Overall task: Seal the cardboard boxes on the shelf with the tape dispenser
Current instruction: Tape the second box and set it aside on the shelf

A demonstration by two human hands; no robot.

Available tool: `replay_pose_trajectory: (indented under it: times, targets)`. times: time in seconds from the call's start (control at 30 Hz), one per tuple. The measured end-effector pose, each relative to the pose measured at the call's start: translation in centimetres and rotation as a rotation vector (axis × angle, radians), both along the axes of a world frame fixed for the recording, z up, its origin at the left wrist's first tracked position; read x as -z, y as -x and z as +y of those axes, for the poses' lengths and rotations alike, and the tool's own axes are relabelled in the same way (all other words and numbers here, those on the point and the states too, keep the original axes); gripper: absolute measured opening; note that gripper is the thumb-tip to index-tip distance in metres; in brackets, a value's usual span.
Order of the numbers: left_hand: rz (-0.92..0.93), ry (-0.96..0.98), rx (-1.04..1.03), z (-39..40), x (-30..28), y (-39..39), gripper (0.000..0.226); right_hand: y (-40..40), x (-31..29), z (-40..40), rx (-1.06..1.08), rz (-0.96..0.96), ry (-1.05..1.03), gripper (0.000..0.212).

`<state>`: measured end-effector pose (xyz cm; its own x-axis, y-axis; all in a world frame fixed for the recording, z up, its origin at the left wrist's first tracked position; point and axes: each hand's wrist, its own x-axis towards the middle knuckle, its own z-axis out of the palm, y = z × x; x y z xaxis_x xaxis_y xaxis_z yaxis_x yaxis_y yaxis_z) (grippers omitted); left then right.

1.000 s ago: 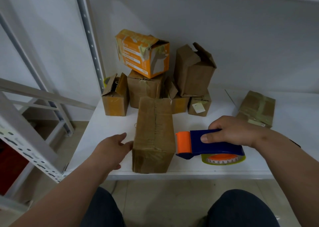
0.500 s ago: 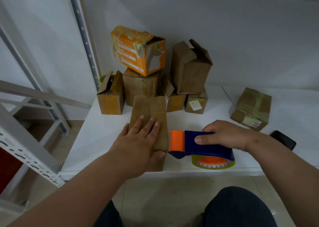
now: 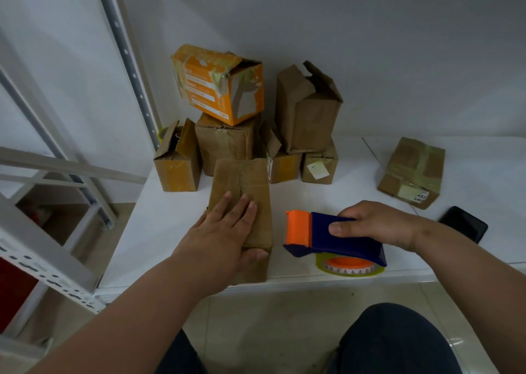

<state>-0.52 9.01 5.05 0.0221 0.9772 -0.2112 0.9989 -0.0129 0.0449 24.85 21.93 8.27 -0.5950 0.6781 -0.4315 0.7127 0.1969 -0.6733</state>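
Note:
A long brown cardboard box [image 3: 247, 180] lies near the front edge of the white shelf [image 3: 159, 231]. My left hand [image 3: 222, 237] rests flat on its top, fingers straight, thumb against the near end. Just right of the box, my right hand [image 3: 378, 223] grips a blue and orange tape dispenser [image 3: 321, 234] with a roll of tape [image 3: 350, 267] under it; the dispenser stands on the shelf, its orange head pointing at the box.
Several cardboard boxes, some with open flaps, are piled at the back by the wall, an orange box [image 3: 219, 85] on top. A taped box [image 3: 412, 171] lies at the right, a black phone [image 3: 464, 224] beside it. A metal upright [image 3: 125, 55] stands at the left.
My left hand has moved from the box's left side onto its top and now presses flat on it. The right hand keeps holding the dispenser beside the box.

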Motion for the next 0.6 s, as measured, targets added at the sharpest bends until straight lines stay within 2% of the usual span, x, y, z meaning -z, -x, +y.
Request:
replay_pose_trajectory:
  times: [0.17,0.27,0.37,0.5,0.6]
  targets:
    - [-0.009,0.007,0.008,-0.1,-0.2,0.1,0.09,0.0,-0.8,0.3,-0.057,-0.004,-0.014,0.051]
    - [-0.013,0.019,0.014,-0.1,-0.3,0.3,0.091,-0.2,-1.7,0.5,-0.086,-0.03,-0.032,0.043]
    - [-0.023,0.018,0.018,0.0,-0.2,0.7,0.09,-0.8,-2.4,0.4,-0.113,-0.101,-0.067,0.05]
    - [-0.014,0.003,0.023,0.1,0.0,0.6,0.09,0.0,-2.5,0.4,-0.153,-0.228,-0.183,0.031]
    - [-0.017,-0.01,0.011,0.0,0.1,0.4,0.089,1.7,-2.0,0.2,-0.183,-0.297,-0.232,0.026]
